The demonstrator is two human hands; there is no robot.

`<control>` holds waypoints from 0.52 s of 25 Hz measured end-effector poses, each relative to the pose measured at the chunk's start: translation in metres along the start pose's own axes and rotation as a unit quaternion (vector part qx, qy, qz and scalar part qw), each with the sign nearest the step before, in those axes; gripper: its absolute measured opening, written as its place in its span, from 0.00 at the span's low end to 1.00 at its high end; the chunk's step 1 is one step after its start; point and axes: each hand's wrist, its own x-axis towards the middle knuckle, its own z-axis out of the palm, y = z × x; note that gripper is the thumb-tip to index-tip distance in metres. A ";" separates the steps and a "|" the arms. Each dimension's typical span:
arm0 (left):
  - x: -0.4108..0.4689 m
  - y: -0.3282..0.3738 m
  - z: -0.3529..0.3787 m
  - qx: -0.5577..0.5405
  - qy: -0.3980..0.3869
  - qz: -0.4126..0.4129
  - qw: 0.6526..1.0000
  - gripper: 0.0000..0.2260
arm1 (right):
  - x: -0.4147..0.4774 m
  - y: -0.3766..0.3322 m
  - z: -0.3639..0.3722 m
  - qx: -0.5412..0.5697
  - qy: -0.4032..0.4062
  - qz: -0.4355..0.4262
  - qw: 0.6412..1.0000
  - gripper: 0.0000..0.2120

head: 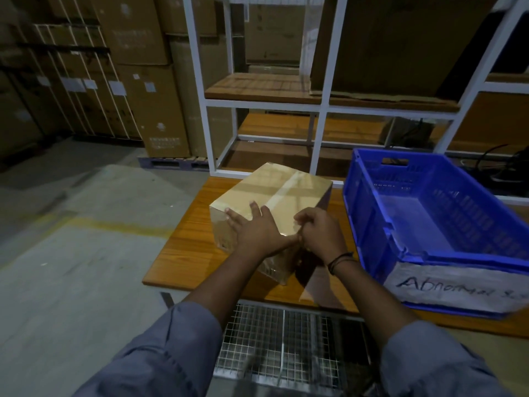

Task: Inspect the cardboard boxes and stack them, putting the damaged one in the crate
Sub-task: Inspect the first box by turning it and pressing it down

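Observation:
A taped brown cardboard box (274, 193) sits on the wooden table (189, 247), turned at an angle. My left hand (257, 230) lies flat on the near part of its top, fingers spread. My right hand (320, 233) is beside it at the box's near right corner, fingers curled; whether they pinch the clear tape there I cannot tell. To the right stands a blue plastic crate (372, 224), nothing showing inside it, with a white label (458, 287) reading "Abnormal".
A white metal shelf frame (320, 110) with wooden shelves stands behind the table. Stacked large cartons (137, 81) on a pallet fill the back left. A wire mesh basket (286, 351) is below the table's near edge. Concrete floor (71, 253) lies to the left.

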 end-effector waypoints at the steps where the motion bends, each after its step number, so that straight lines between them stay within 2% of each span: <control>1: 0.000 -0.003 -0.003 0.001 -0.002 0.024 1.000 0.57 | 0.006 0.003 -0.002 -0.017 0.002 -0.011 1.000 0.14; 4: -0.002 -0.023 -0.023 -0.006 -0.043 0.118 0.992 0.48 | 0.022 0.011 -0.011 -0.085 -0.009 -0.045 0.995 0.12; 6: -0.002 -0.041 -0.034 -0.022 -0.101 0.165 0.981 0.47 | 0.026 0.018 -0.017 -0.170 -0.019 -0.030 0.985 0.15; 9: 0.005 -0.060 -0.035 -0.063 -0.159 0.163 0.972 0.52 | 0.028 0.025 -0.023 -0.279 -0.066 0.024 0.958 0.24; 11: 0.007 -0.063 -0.029 -0.097 -0.151 0.150 0.972 0.53 | 0.027 0.027 -0.027 -0.302 -0.094 0.055 0.947 0.31; 13: 0.004 -0.066 -0.020 -0.131 -0.130 0.156 0.970 0.50 | 0.020 0.030 -0.032 -0.304 -0.097 0.093 0.943 0.36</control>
